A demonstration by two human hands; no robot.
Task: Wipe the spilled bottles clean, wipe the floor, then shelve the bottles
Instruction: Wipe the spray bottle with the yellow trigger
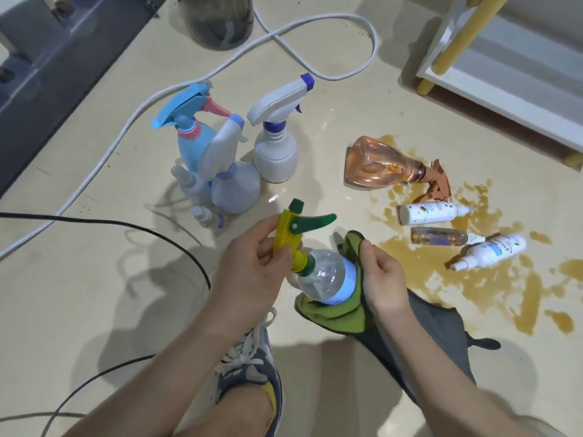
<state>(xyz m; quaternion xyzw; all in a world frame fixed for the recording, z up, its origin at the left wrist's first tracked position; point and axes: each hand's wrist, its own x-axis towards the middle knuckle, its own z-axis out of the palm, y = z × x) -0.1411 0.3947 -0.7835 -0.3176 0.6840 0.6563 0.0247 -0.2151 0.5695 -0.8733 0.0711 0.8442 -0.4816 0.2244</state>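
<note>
My left hand (252,263) grips the yellow-and-green trigger head of a clear spray bottle (321,279). My right hand (383,279) holds a green-and-grey cloth (344,313) wrapped round the bottle's base. A brown spill (492,279) covers the floor at the right. In it lie an orange spray bottle (378,164), a white bottle (429,213), a small clear bottle (441,236) and a white spray bottle (492,253), all on their sides. Upright at the left stand a blue spray bottle (195,137), a white spray bottle (276,152), a frosted one (233,184) and small bottles.
A white shelf unit (504,74) with yellow legs stands at the upper right. A white cable (157,96) and a black cable (126,225) snake across the floor. A dark round container (217,20) stands at the top. My shoe (249,373) is under my arms.
</note>
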